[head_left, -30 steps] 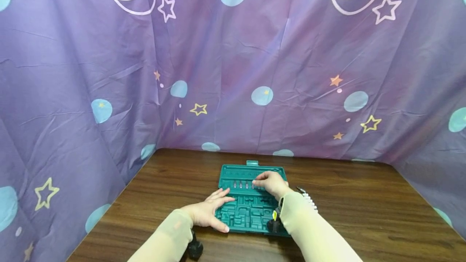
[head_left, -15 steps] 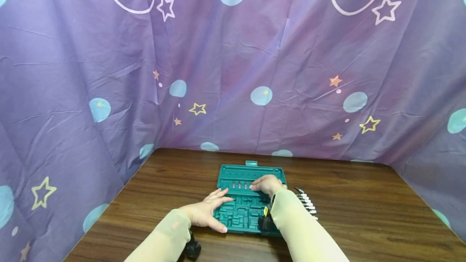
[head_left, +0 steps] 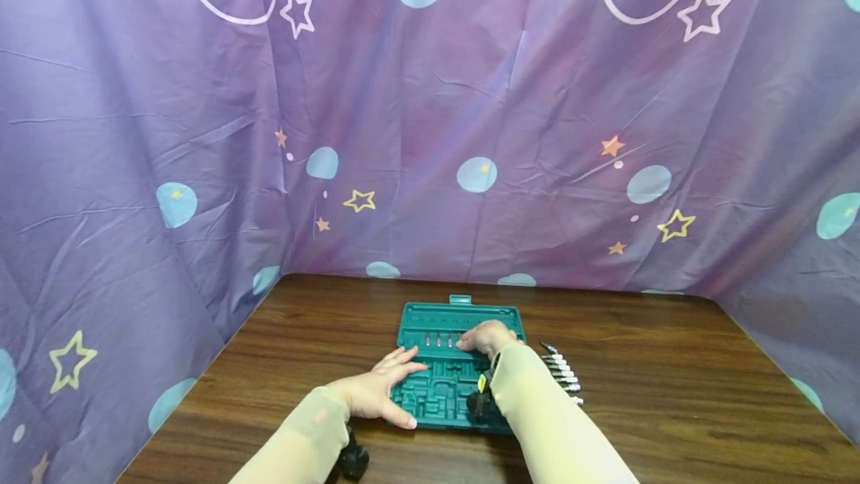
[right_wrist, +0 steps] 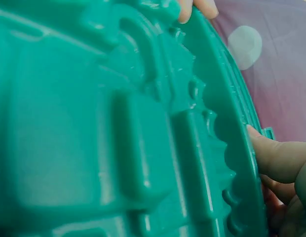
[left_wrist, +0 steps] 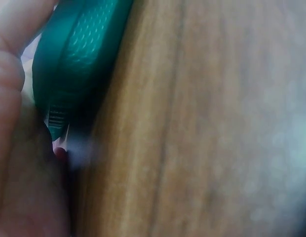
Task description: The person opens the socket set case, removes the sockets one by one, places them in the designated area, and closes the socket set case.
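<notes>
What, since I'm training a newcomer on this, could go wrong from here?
The right sleeve could knock the loose pieces lined up on the table beside it. The right hand, close to the small bits in the green case, might dislodge one. If the left hand leaves the case's left edge, the case may slide.

Head view, lower centre: the right hand (head_left: pixel 490 336) hides part of the case (head_left: pixel 443 396). The left wrist view's edge crops the left hand (left_wrist: pixel 24 177).

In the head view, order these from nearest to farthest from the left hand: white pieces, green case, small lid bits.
1. Green case: touching the left hand
2. Small lid bits: ahead and right
3. White pieces: farther right, beyond the case
</notes>
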`<state>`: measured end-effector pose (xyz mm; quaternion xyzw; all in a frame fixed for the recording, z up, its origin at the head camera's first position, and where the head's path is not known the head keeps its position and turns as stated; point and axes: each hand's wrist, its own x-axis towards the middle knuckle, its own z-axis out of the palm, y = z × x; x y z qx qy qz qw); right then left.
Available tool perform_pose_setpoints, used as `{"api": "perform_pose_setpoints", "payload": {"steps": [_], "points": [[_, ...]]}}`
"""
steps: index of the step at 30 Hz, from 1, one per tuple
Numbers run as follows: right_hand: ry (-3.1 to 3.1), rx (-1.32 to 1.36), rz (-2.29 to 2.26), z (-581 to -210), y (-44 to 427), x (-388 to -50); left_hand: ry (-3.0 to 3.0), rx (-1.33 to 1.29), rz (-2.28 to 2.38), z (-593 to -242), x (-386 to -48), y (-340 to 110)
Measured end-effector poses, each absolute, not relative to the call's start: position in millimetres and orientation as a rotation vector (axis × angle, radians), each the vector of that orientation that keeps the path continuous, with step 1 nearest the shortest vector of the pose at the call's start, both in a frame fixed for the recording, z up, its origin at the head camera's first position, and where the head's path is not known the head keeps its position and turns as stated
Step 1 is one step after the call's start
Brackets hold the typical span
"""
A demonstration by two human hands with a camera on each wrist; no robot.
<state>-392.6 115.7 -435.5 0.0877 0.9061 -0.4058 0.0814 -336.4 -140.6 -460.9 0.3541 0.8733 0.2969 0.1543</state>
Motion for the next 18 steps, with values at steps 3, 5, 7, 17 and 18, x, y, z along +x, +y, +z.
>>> {"api": "perform_pose_setpoints", "payload": {"steps": [3,5,7,17,18], "points": [[2.699,0.232,-1.22,-435.4,116.4,-392.9,2.503,1.013,0.859,-461.2,-336.2,-140.7],[2.688,0.227,-1.24,-436.2,116.5,-393.9,2.507,1.013,0.859,-461.6,-336.5,-140.8],[2.679,0.233,-1.268,-437.1,116.3,-395.0,2.512,1.013,0.86,-461.7,-336.4,-140.7],[2.717,0.27,-1.238,-439.8,117.6,-392.9,2.515,1.032,0.857,-461.5,-335.7,-140.2],[2.727,0.267,-1.226,-439.6,117.0,-392.8,2.517,1.031,0.858,-461.6,-335.7,-140.5]]}}
